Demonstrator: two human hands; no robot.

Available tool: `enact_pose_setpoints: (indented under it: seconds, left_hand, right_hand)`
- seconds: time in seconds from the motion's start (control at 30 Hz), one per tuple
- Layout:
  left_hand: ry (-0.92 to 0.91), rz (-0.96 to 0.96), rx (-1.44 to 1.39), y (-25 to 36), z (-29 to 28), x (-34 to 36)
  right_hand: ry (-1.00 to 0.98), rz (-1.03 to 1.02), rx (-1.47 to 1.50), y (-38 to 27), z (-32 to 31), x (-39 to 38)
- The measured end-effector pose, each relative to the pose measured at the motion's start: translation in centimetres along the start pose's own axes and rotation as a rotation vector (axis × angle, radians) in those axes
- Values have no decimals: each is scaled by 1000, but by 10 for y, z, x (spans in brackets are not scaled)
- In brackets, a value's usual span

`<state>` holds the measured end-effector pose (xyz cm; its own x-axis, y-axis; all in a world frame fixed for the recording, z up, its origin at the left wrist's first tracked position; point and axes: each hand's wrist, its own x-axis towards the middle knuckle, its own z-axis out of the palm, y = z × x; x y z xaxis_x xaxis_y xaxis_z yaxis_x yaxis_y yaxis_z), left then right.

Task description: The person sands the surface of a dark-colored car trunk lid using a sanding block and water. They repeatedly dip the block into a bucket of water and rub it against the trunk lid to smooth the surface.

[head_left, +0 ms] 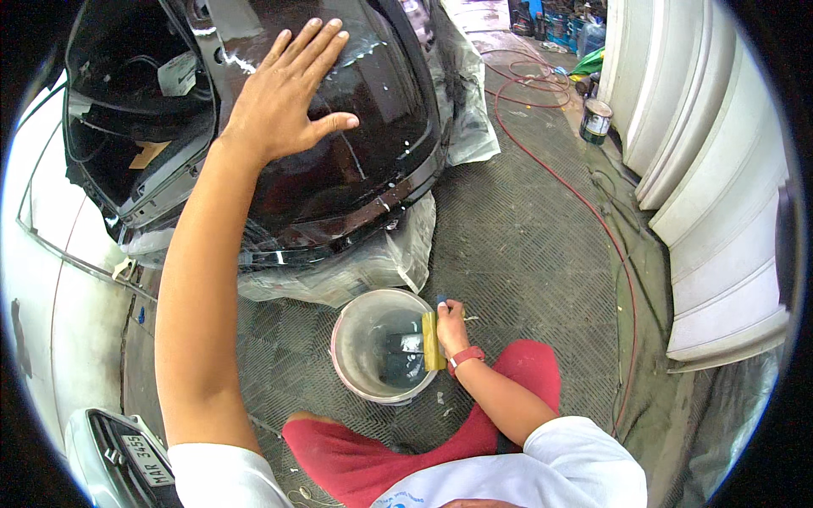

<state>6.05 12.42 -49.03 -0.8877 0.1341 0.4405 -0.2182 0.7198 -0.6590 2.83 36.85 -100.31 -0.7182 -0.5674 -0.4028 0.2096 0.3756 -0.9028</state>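
Observation:
My left hand (292,93) is open, its fingers spread and lying flat on the upper part of a glossy black car body panel (385,93). White, milky wet marks show on the panel around it. Down by the bucket (343,339), my right hand (453,328) is closed on a flat yellow block (433,342), held upright at the bucket's right rim. Something blue sticks up beside its thumb. Whether the block touches the rim I cannot tell. Dark water (398,364) stands in the bucket, with bright reflections on it.
Crumpled masking plastic (406,245) hangs under the panel. A red hose (584,203) runs along the dark ribbed floor mat (517,254) on the right. A paint can (596,121) stands by white panels (720,169). A white car (51,313) is at the left.

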Motion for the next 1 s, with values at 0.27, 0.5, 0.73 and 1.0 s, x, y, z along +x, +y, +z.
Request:
enact_pose_setpoints:
  seconds: [0.27,0.5,0.73,1.0]
  left_hand:
    - [-129,0,-25,-4,-34,-45]
    - [-172,-57,45,-16,-43,-70]
    - [-60,-24,335,-40,-32,-1]
    - [-106,-156,300,-24,-36,13]
  right_hand:
    - [92,-73,191,10,1,40]
    - [95,-69,373,-6,2,34]
    - [8,-13,466,-27,9,24]
    - [12,-10,393,-23,14,34]
